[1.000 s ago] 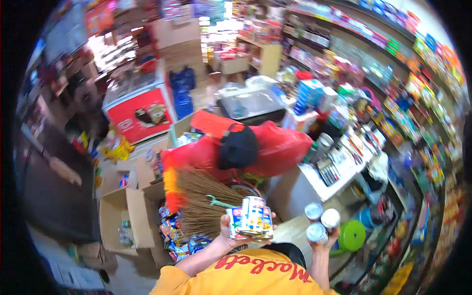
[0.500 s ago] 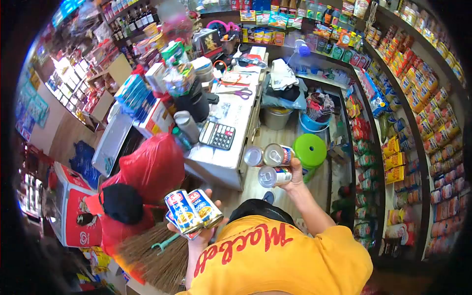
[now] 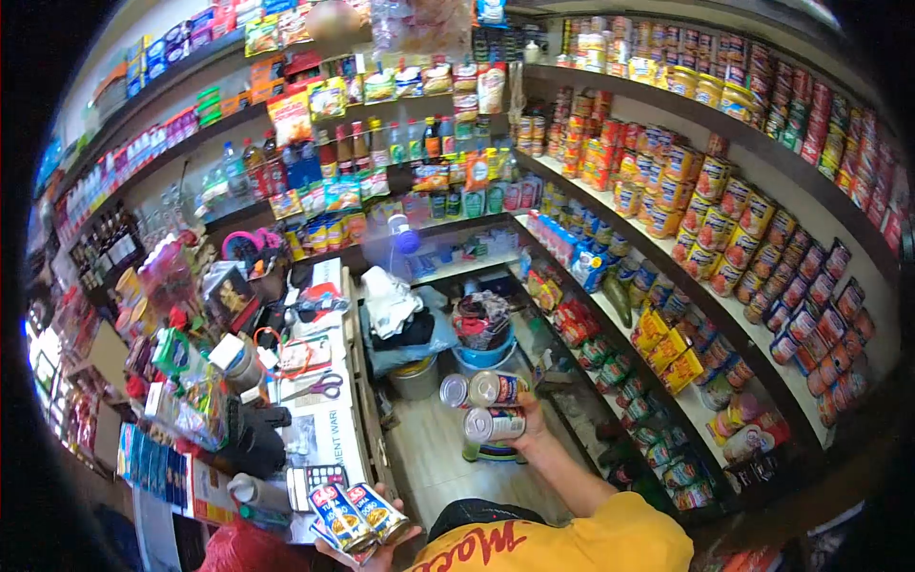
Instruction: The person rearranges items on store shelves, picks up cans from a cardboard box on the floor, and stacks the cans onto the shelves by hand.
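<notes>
My left hand, low in the view, is closed around a few tuna cans with blue, white and yellow labels. Two show their fronts, and another lies partly hidden beneath them. Over the floor, my right hand grips three cans with their metal ends toward me. An upper can and a lower can show bits of coloured label; the third can sticks out at the left. The fingers behind these cans are mostly hidden.
Canned goods line the shelves on the right. The counter on the left bears scissors, a calculator and other items. A blue bucket and a bin stand ahead; a green stool is partly hidden behind the right-hand cans.
My view has swung right and up, bringing more of the right-hand shelves into sight. Both hands still hold their cans and appear lower and further left in the picture.
</notes>
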{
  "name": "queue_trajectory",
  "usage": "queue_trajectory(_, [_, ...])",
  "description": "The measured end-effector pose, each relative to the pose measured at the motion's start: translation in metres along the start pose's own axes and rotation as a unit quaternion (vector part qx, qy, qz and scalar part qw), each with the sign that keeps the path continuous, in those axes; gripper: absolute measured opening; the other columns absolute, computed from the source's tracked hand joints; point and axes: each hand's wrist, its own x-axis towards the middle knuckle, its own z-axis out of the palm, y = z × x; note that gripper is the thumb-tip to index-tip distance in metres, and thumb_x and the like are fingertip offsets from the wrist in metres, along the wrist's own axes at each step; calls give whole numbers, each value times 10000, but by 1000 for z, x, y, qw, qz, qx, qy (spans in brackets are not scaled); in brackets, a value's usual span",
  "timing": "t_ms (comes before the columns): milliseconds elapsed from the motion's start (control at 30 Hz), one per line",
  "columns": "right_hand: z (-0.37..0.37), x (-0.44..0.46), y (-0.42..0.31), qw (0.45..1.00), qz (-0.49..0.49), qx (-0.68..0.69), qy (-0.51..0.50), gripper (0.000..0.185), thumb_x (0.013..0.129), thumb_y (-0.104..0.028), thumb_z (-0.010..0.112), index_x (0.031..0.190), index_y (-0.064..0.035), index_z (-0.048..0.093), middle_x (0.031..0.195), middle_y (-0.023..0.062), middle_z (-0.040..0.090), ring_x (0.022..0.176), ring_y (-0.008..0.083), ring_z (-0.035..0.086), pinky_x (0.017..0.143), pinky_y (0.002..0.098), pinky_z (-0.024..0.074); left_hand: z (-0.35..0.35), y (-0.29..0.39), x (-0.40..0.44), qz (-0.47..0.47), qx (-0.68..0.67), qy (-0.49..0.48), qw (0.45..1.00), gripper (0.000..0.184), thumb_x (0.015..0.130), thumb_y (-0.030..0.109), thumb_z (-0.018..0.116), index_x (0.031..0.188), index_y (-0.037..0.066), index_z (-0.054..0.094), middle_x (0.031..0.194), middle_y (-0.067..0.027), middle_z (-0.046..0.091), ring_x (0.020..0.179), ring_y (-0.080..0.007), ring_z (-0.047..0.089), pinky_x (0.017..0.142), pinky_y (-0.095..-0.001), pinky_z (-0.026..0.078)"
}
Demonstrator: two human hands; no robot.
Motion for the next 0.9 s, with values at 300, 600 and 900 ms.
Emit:
queue_trajectory(300, [9, -36, -65, 989, -135, -45, 48, 641, 650, -396, 735, 1170, -65, 557, 1011, 161, 661, 728, 311, 680, 435, 440, 557, -13, -9, 79, -131, -146, -4, 981, 1095, 608, 668, 724, 1449, 151, 250, 1482, -225, 209, 1280, -554, 266, 901, -812, 223])
queue_trajectory(600, [-44, -31, -124, 985, -148, -51, 78, 620, 659, -324, 772, 1174, -54, 556, 1015, 132, 668, 834, 271, 675, 731, 429, 576, -16, -54, 174, -193, -62, -58, 978, 1151, 602, 751, 655, 1463, 141, 194, 1489, -213, 208, 1270, -530, 312, 871, -816, 258])
queue_trajectory(900, [-70, 9, -186, 966, -200, -38, 162, 592, 647, -301, 748, 1153, -52, 570, 1046, 134, 654, 900, 311, 651, 823, 474, 542, -4, -113, 260, -241, -30, -64, 968, 1125, 567, 813, 608, 1429, 166, 286, 1456, -215, 274, 1244, -523, 356, 883, -806, 262])
